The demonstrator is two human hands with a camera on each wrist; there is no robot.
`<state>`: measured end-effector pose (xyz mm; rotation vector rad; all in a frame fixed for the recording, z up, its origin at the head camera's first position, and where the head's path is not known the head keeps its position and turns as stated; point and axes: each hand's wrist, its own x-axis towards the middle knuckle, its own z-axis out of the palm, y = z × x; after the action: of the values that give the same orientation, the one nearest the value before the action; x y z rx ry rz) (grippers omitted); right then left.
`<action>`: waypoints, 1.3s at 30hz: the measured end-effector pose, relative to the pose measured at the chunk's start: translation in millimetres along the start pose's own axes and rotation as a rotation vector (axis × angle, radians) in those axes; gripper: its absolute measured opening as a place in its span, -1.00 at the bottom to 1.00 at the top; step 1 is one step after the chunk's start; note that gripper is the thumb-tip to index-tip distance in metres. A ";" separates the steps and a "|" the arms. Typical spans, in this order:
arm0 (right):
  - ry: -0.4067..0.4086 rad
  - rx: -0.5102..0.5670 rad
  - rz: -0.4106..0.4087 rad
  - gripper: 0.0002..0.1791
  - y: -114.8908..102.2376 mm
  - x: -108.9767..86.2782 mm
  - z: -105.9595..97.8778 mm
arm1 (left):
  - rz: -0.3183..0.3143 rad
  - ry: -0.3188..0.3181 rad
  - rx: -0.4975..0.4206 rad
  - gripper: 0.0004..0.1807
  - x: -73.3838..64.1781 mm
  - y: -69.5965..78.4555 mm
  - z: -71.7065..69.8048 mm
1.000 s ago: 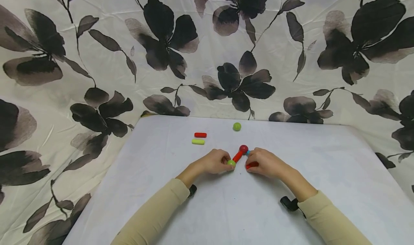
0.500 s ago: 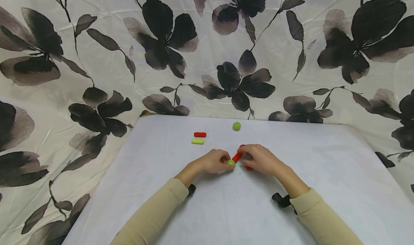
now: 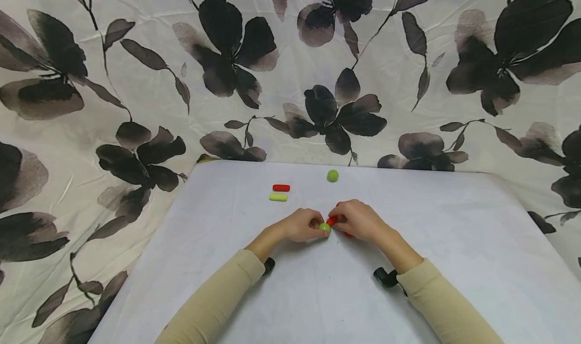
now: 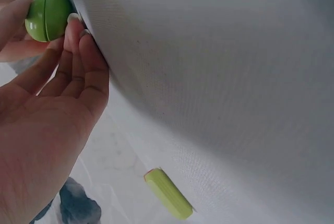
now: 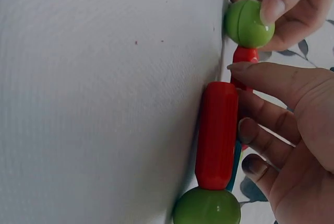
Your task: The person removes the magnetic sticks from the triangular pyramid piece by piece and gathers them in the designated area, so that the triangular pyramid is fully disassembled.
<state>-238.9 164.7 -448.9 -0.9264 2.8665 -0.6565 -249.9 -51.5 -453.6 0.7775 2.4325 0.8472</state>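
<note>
My left hand (image 3: 301, 226) pinches a green ball (image 3: 324, 227), which shows a seam round it in the left wrist view. A red rod (image 5: 245, 55) meets that ball, and my right hand (image 3: 363, 221) pinches this rod between thumb and fingers. Beyond it, a red ball (image 3: 339, 204) is mostly hidden behind the right hand. A second red rod (image 5: 216, 135) lies beside the right fingers, its lower end against another green ball (image 5: 207, 208). Behind that rod a strip of a blue rod (image 5: 234, 165) shows.
On the white table (image 3: 227, 203), a loose red rod (image 3: 281, 188) and a yellow-green rod (image 3: 278, 197) lie left of the hands. A separate green ball (image 3: 333, 175) sits near the far edge. A flowered cloth (image 3: 290, 71) hangs behind the table.
My right hand has moved left, from beside the blue rod and second red rod to the red rod at the held green ball. The left hand stays on its ball.
</note>
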 end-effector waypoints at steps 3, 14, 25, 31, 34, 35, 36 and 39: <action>-0.010 -0.007 0.011 -0.79 -0.9 1.1 1.6 | -0.002 -0.007 0.004 -0.75 -1.1 1.0 0.2; -0.010 -0.029 0.029 -0.84 -2.4 5.2 3.4 | 0.040 -0.030 0.006 -0.78 -3.5 0.9 0.3; -0.007 -0.032 0.045 -0.85 -5.1 7.6 2.5 | 0.077 -0.057 0.022 -0.77 -9.2 -2.8 -3.4; 0.016 -0.045 0.071 -0.86 -2.8 6.2 1.0 | 0.073 -0.084 0.001 -0.78 -14.8 -8.2 -4.7; 0.012 -0.046 0.064 -0.85 -2.1 6.0 1.2 | 0.057 -0.067 -0.012 -0.77 -18.0 -8.8 -6.8; 0.007 -0.040 0.066 -0.85 -1.9 5.7 1.1 | 0.051 -0.057 -0.014 -0.76 -18.2 -8.8 -7.6; 0.002 -0.037 0.069 -0.85 -1.9 5.4 1.1 | 0.044 -0.045 -0.017 -0.75 -18.1 -9.2 -8.6; -0.016 -0.035 0.090 -0.83 -2.0 3.5 1.2 | 0.029 0.005 -0.016 -0.72 -14.8 -12.6 -11.2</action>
<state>-240.4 160.8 -449.0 -0.7979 2.8943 -0.5898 -249.8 -73.7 -450.8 0.8076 2.4218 0.8791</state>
